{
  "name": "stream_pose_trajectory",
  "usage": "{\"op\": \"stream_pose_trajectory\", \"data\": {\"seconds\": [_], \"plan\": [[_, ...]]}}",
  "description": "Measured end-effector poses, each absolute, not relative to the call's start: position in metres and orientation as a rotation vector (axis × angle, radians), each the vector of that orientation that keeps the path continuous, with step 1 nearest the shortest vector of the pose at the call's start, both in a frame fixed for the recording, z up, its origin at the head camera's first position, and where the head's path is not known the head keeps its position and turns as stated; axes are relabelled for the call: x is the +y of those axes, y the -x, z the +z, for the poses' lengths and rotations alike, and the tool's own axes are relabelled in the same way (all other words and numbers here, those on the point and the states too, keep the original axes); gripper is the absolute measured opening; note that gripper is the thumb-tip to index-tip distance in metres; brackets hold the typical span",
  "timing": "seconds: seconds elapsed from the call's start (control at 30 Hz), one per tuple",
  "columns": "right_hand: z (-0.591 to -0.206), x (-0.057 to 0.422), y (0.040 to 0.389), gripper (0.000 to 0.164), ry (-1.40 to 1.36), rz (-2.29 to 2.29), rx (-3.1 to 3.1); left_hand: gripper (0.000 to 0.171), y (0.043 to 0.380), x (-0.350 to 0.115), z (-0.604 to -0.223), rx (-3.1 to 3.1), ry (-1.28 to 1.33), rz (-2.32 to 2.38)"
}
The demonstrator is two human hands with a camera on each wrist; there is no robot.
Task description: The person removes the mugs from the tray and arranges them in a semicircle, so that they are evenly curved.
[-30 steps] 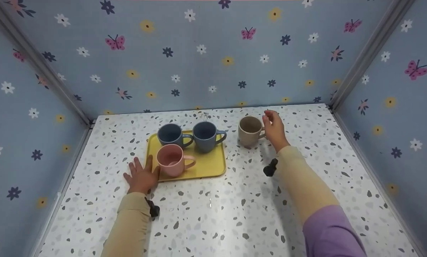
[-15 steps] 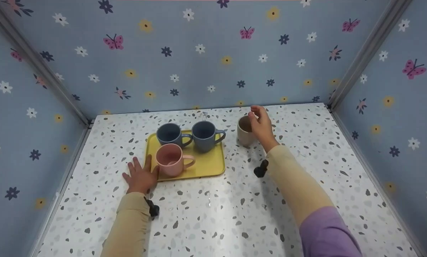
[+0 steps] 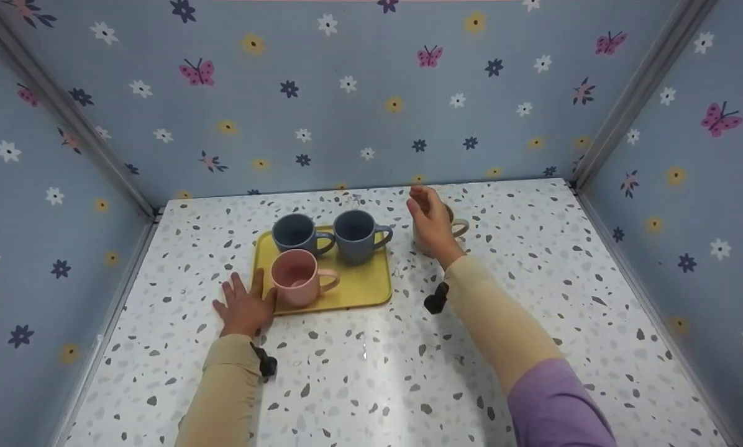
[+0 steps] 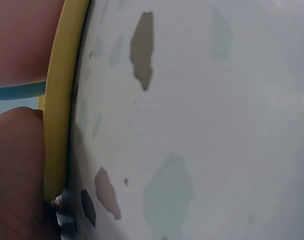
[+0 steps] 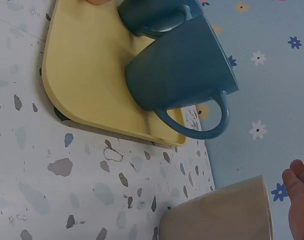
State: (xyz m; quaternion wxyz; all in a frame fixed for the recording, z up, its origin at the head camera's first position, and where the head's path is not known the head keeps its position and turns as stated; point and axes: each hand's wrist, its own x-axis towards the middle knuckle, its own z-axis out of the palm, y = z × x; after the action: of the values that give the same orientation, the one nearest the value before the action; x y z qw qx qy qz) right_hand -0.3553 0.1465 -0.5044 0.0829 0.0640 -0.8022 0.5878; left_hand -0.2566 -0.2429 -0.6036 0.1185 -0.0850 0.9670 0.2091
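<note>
Spread fingers, L hand (image 3: 246,310): unclamped, touching near-L corner of yellow rectangular tray (image 3: 365,288), which lies flat on white speckled tabletop (image 3: 346,385). On tray, L to R: blue-grey mug (image 3: 293,233), upright, back L; pink mug (image 3: 296,282), upright, in front; 2nd blue-grey mug (image 3: 353,239), upright, back R. R of tray: beige cylindrical mug (image 5: 222,215), upright on tabletop. R hand (image 3: 432,223): over beige mug, fingers loosely bent, unclamped, fingertips apart from rim (R wrist view).

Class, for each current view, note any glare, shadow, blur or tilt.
Head: glare streak on the table, soft shadow beside the right sleeve; left wrist: close-up, soft detail, left hand dim at the corner; right wrist: scene turned sideways, beige mug cropped at the bottom, shadow along the tray.
</note>
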Motion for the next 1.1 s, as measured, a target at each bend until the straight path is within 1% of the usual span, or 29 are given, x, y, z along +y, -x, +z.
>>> {"op": "stream_pose_trajectory", "data": {"seconds": [0.47, 0.73, 0.9, 1.1], "plan": [[-0.531, 0.119, 0.355, 0.037, -0.216, 1.861, -2.404, 0.074, 0.253, -0.243, -0.603, 2.838, 0.271, 0.618], [-0.547, 0.111, 0.354, 0.041, -0.179, 1.89, -2.476, 0.074, 0.254, -0.241, -0.602, 2.848, 0.27, 0.634], [-0.558, 0.11, 0.356, 0.044, -0.105, 1.926, -2.523, 0.073, 0.253, -0.241, -0.6, 2.845, 0.263, 0.636], [-0.565, 0.104, 0.359, 0.045, -0.118, 1.941, -2.558, 0.074, 0.255, -0.244, -0.603, 2.847, 0.266, 0.623]]}}
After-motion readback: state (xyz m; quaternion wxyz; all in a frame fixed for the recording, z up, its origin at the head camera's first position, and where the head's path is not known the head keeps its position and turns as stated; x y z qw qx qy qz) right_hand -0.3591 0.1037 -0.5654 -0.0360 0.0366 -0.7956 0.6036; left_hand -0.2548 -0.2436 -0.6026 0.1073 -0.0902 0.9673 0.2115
